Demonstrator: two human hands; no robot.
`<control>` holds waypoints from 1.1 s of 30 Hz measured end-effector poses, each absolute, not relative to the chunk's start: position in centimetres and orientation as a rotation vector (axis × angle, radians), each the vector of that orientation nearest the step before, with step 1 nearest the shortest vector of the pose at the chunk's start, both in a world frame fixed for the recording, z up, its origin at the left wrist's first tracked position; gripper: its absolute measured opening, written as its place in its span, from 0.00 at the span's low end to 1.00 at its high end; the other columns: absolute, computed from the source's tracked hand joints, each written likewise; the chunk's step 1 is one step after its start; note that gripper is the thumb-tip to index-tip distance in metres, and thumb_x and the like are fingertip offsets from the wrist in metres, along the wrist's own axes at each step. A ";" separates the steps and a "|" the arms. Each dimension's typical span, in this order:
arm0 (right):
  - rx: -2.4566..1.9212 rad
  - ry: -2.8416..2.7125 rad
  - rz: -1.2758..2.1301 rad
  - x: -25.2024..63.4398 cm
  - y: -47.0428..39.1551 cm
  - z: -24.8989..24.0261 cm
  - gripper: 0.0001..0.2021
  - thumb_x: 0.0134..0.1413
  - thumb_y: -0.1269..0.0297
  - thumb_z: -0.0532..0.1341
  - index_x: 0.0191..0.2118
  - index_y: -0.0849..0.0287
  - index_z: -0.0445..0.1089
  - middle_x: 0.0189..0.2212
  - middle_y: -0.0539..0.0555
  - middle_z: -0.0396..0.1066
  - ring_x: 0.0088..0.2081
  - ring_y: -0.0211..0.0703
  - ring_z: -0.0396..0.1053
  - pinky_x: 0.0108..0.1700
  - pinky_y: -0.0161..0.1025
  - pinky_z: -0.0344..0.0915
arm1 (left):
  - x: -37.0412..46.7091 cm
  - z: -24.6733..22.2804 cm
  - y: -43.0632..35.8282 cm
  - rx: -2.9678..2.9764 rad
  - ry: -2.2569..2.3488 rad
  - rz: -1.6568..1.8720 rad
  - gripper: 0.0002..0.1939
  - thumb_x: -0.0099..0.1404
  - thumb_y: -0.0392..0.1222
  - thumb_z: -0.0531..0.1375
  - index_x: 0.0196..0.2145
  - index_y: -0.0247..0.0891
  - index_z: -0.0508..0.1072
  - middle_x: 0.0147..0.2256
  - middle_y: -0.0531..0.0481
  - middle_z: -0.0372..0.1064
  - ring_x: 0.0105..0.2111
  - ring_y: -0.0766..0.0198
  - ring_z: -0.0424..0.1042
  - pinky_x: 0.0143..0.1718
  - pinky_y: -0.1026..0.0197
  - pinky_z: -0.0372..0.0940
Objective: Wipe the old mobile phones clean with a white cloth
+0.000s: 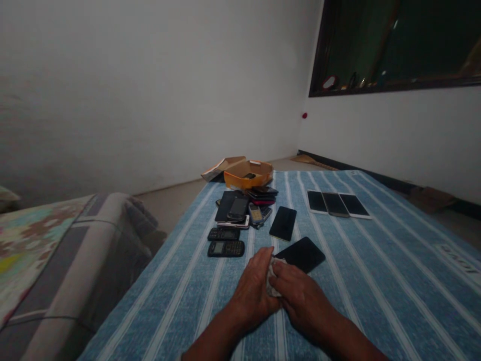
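Both hands meet low in the middle of the head view, above the striped cover. My right hand (300,293) is closed on a crumpled whitish cloth (273,281), with its fingers bent over it. On the other side of the cloth, my left hand (255,286) is closed too; what lies inside its grip is hidden. Just beyond the hands, a dark smartphone (303,254) lies screen up, partly covered by the right hand. A second black smartphone (283,223) rests farther up. Left of it are two keypad phones (226,248), one behind the other.
A pile of phones (238,207) stands before an open orange box (246,175) and its lid. Three light-edged smartphones (336,204) lie side by side at the right. The striped cover (376,281) spreads beneath. A draped piece of furniture (86,271) stands left.
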State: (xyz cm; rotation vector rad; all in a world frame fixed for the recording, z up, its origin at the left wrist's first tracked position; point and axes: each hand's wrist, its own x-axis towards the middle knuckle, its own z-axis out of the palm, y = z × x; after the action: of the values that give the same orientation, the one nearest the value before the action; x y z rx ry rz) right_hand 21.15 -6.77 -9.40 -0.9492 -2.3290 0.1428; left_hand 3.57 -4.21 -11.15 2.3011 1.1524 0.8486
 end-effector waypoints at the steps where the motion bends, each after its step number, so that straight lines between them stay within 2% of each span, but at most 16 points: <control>1: -0.935 -2.332 0.169 21.2 -6.7 -9.2 0.20 0.53 0.80 0.54 0.51 0.62 0.70 0.54 0.63 0.70 0.59 0.50 0.64 0.60 0.50 0.62 | 3.5 -11.0 -4.2 2.307 1.138 0.840 0.49 0.49 0.36 0.64 0.65 0.39 0.46 0.62 0.34 0.54 0.63 0.41 0.56 0.61 0.36 0.55; 7: -0.969 -2.325 0.221 20.7 -5.8 -8.8 0.25 0.54 0.79 0.53 0.57 0.59 0.65 0.55 0.62 0.69 0.59 0.49 0.63 0.60 0.52 0.61 | 3.6 -10.4 -4.3 2.272 1.108 0.820 0.51 0.48 0.35 0.64 0.66 0.41 0.45 0.64 0.36 0.52 0.63 0.40 0.54 0.62 0.36 0.53; 13: -1.020 -2.376 0.242 21.0 -6.5 -9.5 0.19 0.53 0.78 0.55 0.50 0.60 0.70 0.55 0.63 0.68 0.60 0.51 0.61 0.62 0.54 0.56 | 3.2 -9.4 -4.1 2.140 1.143 0.702 0.56 0.45 0.40 0.71 0.66 0.38 0.48 0.64 0.34 0.51 0.64 0.39 0.51 0.64 0.38 0.50; 18: -0.978 -2.346 0.211 20.9 -6.4 -9.3 0.14 0.54 0.77 0.57 0.45 0.60 0.71 0.52 0.63 0.70 0.57 0.51 0.65 0.59 0.53 0.59 | 2.5 -8.1 -3.7 2.017 1.077 0.643 0.59 0.42 0.42 0.74 0.67 0.40 0.49 0.66 0.37 0.49 0.65 0.40 0.49 0.65 0.40 0.46; 24: -0.963 -2.354 0.182 21.2 -7.4 -9.7 0.16 0.55 0.78 0.57 0.48 0.61 0.70 0.52 0.62 0.71 0.57 0.51 0.65 0.61 0.51 0.59 | 2.1 -7.7 -3.5 1.998 1.083 0.560 0.61 0.39 0.44 0.76 0.67 0.36 0.50 0.66 0.35 0.49 0.65 0.41 0.50 0.65 0.42 0.47; 30: -0.991 -2.357 0.156 21.4 -7.7 -9.8 0.16 0.57 0.78 0.56 0.49 0.60 0.70 0.53 0.62 0.71 0.57 0.51 0.65 0.60 0.52 0.60 | 1.9 -8.2 -3.4 2.060 1.060 0.554 0.61 0.41 0.49 0.75 0.67 0.40 0.51 0.66 0.37 0.50 0.65 0.40 0.50 0.65 0.40 0.46; 33: -1.010 -2.352 0.107 21.3 -7.7 -9.9 0.17 0.56 0.78 0.56 0.51 0.61 0.69 0.54 0.63 0.69 0.59 0.53 0.63 0.60 0.54 0.59 | 1.8 -8.4 -3.3 2.067 1.054 0.554 0.62 0.40 0.51 0.76 0.67 0.39 0.50 0.66 0.36 0.50 0.65 0.40 0.50 0.66 0.40 0.45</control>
State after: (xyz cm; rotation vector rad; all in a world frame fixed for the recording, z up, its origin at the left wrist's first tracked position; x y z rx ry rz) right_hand 21.25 -7.71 -9.89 -1.0099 -2.3525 0.1071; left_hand 1.76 -3.29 -8.42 2.0666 1.0539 0.5542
